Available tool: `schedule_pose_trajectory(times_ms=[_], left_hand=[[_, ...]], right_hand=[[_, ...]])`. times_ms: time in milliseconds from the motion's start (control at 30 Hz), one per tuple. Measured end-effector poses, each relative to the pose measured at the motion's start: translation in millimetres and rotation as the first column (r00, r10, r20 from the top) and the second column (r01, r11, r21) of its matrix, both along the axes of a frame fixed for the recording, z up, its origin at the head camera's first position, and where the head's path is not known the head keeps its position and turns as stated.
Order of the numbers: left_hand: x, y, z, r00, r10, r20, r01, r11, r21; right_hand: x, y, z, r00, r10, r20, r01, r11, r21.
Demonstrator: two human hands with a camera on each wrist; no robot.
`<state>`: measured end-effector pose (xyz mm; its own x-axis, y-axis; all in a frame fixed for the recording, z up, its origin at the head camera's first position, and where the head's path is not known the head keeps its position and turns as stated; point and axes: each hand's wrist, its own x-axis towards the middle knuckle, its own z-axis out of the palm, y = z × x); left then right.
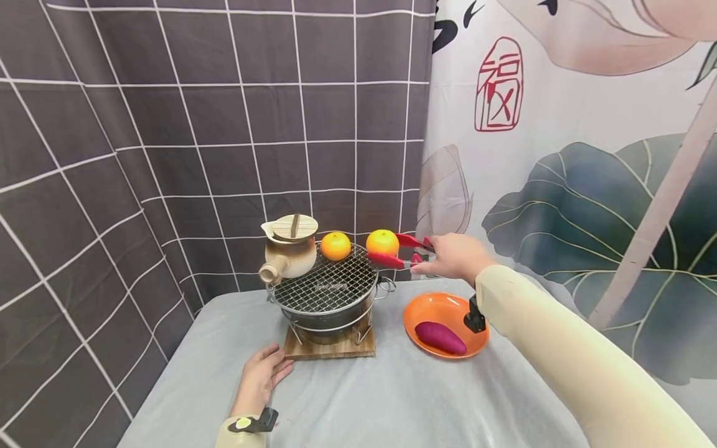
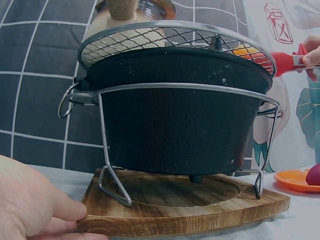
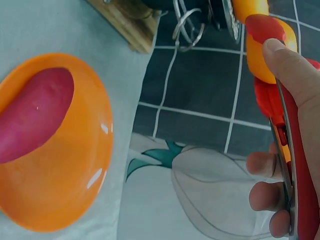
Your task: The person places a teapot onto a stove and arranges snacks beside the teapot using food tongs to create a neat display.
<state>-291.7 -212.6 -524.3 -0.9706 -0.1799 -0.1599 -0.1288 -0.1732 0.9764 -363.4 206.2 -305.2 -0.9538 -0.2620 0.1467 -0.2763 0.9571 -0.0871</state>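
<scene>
My right hand grips red-tipped tongs, thumb along one arm and fingers round the other in the right wrist view. Between the tong tips is an orange, at the right rim of the round wire grill. Another orange sits at the back of the mesh. On the grill's left stands a clay teapot with a wooden lid. My left hand touches the near left corner of the wooden board under the stove, its thumb at the edge in the left wrist view.
An orange plate to the right of the stove holds a purple sweet potato. The black stove pot stands in a wire frame on the board. A grey checked curtain hangs behind the grey-covered table.
</scene>
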Motion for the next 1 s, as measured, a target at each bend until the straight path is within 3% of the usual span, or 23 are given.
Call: schedule_pose_trajectory(times_ms=[333, 1000], left_hand=[[1.8, 0.4, 3.4, 1.000, -0.001, 0.006, 0.001, 1.000, 0.010], [-1.5, -1.5, -2.1, 1.000, 0.000, 0.000, 0.000, 1.000, 0.007]], right_hand=[[0.5, -20.6, 1.8, 1.000, 0.026, -0.013, -0.025, 0.998, 0.050], [-1.7, -46.4, -6.0, 0.999, 0.045, -0.026, -0.042, 0.993, 0.107]])
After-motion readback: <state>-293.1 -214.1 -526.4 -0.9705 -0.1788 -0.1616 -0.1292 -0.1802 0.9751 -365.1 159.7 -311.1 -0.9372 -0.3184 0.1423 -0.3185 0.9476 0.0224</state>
